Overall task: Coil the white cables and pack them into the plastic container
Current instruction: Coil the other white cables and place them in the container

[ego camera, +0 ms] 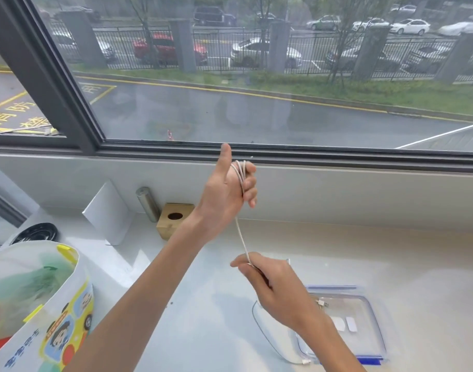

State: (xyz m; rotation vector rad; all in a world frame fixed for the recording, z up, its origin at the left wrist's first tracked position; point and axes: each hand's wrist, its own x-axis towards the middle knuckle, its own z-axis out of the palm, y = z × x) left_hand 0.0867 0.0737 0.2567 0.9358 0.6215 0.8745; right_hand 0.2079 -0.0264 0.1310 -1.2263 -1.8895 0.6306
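Cable (240, 237) wound round left hand (224, 191), fingers curled on it; right hand (273, 288) pinches strand below; feed taut, loops even.

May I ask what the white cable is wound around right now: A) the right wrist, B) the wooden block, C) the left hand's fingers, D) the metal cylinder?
C: loops of the white cable wrap the fingers of the left hand, with the right hand pinching the strand below.
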